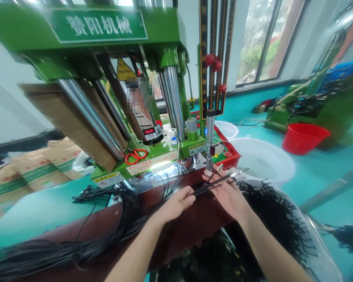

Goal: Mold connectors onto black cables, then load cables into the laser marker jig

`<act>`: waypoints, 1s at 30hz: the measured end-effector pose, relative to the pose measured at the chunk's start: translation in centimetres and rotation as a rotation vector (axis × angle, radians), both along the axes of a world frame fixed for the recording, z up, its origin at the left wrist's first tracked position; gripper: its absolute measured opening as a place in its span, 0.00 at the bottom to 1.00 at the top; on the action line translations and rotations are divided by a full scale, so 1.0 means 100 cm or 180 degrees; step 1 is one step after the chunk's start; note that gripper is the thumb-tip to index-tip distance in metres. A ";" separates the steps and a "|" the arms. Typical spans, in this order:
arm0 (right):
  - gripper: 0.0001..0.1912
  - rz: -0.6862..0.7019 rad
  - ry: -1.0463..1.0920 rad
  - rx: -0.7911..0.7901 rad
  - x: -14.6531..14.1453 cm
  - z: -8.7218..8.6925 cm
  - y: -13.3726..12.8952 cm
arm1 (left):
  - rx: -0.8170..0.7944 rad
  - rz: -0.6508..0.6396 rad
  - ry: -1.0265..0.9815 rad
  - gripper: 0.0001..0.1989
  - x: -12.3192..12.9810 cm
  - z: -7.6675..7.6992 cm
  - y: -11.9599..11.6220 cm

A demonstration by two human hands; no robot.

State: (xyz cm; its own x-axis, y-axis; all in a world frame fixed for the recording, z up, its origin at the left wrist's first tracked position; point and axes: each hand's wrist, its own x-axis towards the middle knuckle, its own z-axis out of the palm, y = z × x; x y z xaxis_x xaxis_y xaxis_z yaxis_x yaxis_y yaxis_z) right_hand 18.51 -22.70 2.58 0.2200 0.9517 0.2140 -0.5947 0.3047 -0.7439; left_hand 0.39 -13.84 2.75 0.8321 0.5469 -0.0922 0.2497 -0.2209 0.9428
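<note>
My left hand (178, 203) is closed around a small bundle of black cables (204, 188) in front of the green press. Just to its right, my right hand (228, 194) has its fingers stretched out, with the cable ends lying across or against them. Whitish tips at those ends are blurred. A long hank of black cable (61, 250) runs along the dark red bench edge (153, 235) to the lower left. Behind the hands is the metal plate (161, 178) at the foot of the press (117, 168).
Orange-handled scissors (135, 156) lie on the press ledge. A red control box (228, 154) stands behind my right hand. At the right are a heap of short black cable pieces (270, 219), a white tub (261, 160) and a red bucket (304, 139). Cardboard boxes (38, 168) stand at the left.
</note>
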 end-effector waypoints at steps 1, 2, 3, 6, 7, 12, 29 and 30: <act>0.15 -0.0010 0.0114 0.0035 -0.001 0.003 0.008 | 0.0075 -0.0021 0.0025 0.13 0.002 -0.001 -0.001; 0.13 -0.0034 0.0161 0.0012 -0.001 0.006 0.013 | 0.0095 -0.0072 0.0024 0.13 0.005 -0.001 -0.002; 0.13 -0.0062 0.0166 -0.0031 0.000 0.008 0.016 | 0.0059 -0.0129 0.0000 0.14 0.008 0.000 -0.003; 0.13 -0.0159 0.0074 -0.0192 0.003 0.011 0.013 | -0.0175 -0.0127 -0.0100 0.17 0.027 0.007 -0.003; 0.14 -0.0169 0.0043 -0.0231 0.004 0.011 0.011 | -0.0227 -0.0072 -0.0127 0.18 0.035 0.010 -0.003; 0.14 -0.0133 0.0074 -0.0196 0.009 0.008 0.004 | 0.0098 0.0120 -0.0304 0.13 0.068 0.023 0.000; 0.14 -0.0232 0.0038 -0.0708 0.024 -0.020 -0.011 | 0.1776 -0.0298 0.0500 0.15 0.085 0.018 -0.003; 0.14 -0.0284 0.0078 -0.0793 0.024 -0.024 -0.012 | 0.1974 -0.0096 0.0767 0.14 0.081 0.010 0.004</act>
State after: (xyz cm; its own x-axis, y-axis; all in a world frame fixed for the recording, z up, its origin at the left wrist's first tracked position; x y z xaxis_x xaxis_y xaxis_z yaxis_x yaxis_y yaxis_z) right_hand 20.90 -23.87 0.14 0.3078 0.9510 -0.0310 -0.5925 0.1661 -0.7882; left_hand 8.53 -13.47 3.79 0.8434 0.5353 0.0466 0.4228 -0.7145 0.5574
